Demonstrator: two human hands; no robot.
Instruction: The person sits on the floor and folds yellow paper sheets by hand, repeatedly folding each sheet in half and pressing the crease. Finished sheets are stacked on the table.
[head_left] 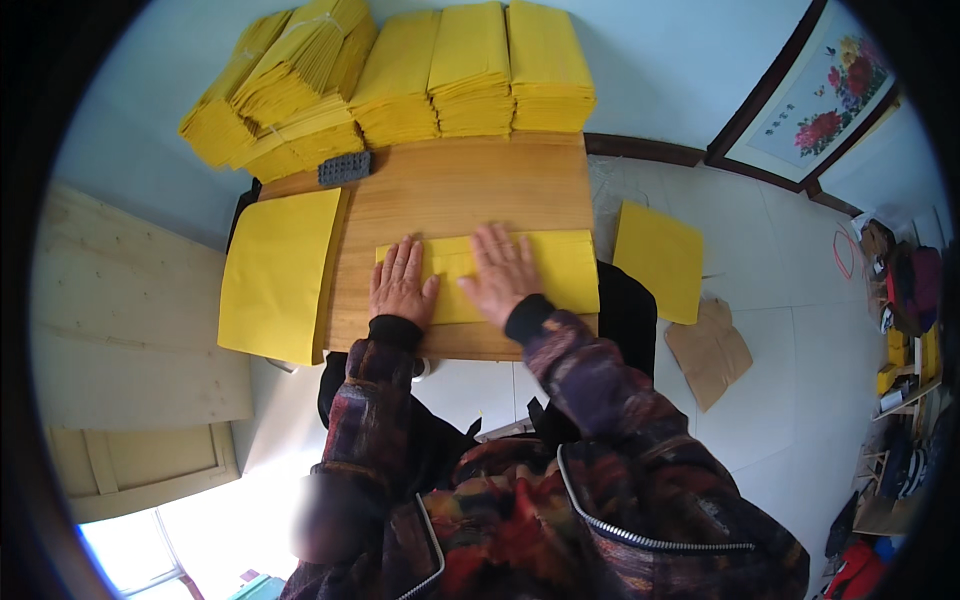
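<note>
A long folded piece of yellow paper (566,272) lies across the near part of the wooden table (470,190). My left hand (402,285) rests flat at its left end, fingers stretched forward. Further right, my right hand (503,273) presses flat on the same paper with its fingers a little apart. Neither hand grasps anything. To the left, a pile of large yellow sheets (275,275) overhangs the table's left edge.
Stacks of folded yellow paper (470,70) line the table's far side, some tied in bundles. A dark grey textured block (344,169) sits before them. Right of the table are a yellow sheet (658,260) and, on the floor, brown paper (710,352).
</note>
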